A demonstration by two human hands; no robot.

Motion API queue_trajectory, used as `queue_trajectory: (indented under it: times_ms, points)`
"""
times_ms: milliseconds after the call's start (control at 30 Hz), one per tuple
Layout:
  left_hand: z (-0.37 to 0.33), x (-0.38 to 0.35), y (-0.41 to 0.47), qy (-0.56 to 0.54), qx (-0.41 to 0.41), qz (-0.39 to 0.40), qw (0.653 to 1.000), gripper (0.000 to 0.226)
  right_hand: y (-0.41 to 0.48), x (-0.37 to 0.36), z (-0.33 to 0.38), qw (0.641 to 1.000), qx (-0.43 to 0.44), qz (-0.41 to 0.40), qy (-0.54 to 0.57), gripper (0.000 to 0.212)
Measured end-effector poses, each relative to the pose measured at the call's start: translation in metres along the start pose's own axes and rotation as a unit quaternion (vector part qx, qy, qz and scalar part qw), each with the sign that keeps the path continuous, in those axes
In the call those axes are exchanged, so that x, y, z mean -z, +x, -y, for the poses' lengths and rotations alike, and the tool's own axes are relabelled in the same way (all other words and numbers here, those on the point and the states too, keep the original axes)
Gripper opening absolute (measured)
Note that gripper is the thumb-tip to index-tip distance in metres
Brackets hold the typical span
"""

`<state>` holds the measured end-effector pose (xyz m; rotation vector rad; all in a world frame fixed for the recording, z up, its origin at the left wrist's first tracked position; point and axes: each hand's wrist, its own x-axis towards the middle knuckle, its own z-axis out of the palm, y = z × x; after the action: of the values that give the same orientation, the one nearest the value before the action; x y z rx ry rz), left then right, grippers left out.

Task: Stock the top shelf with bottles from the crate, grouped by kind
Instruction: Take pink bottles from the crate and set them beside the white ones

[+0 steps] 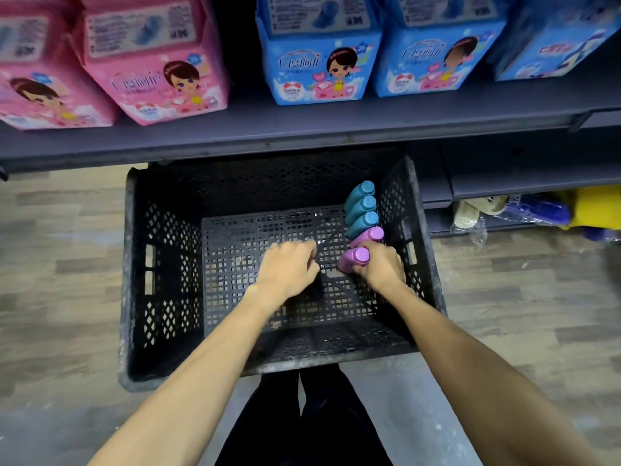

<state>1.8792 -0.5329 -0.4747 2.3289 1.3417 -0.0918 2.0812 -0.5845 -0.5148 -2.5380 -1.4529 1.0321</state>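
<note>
Bottles [361, 210], three teal and two purple, sit in a row against the crate's [161, 264] right wall, seemingly light, rigid and slick, best taken round the body, as the right hand [381, 269] grips the nearest purple bottle [354, 258]; the left hand [289, 269] is curled, any load hidden.

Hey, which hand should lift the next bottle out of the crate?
Right. The right hand grips the nearest purple bottle by the right wall of the crate; the left hand is over bare crate floor and holds no bottle.
</note>
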Motion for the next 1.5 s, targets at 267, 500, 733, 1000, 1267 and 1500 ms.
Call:
queue_trajectory:
  times_ms: [267, 500, 733, 1000, 1267, 1500]
  points:
    - [-0.001, 0.029, 0.006, -0.003, -0.006, -0.021, 1.0, 0.013, -0.007, 0.046, 0.025, 0.991, 0.123, -0.037, 0.04, 0.037]
    - [-0.002, 0.068, 0.014, 0.017, -0.021, -0.058, 0.998, 0.018, -0.023, 0.086, 0.056, 0.974, 0.192, -0.085, 0.089, 0.04]
    - [-0.006, 0.104, 0.019, 0.038, -0.038, -0.107, 0.993, 0.022, -0.039, 0.129, 0.084, 0.954, 0.275, -0.116, -0.002, 0.042]
    - [-0.012, 0.146, 0.028, 0.051, -0.066, -0.171, 0.982, 0.022, -0.054, 0.172, 0.109, 0.936, 0.327, -0.134, 0.01, 0.044]
    - [-0.019, 0.192, 0.026, 0.088, -0.085, -0.219, 0.968, 0.017, -0.069, 0.207, 0.138, 0.909, 0.384, -0.149, 0.063, 0.043]
    - [-0.025, 0.241, 0.022, 0.098, -0.082, -0.266, 0.956, 0.02, -0.072, 0.247, 0.165, 0.891, 0.416, -0.184, 0.016, 0.043]
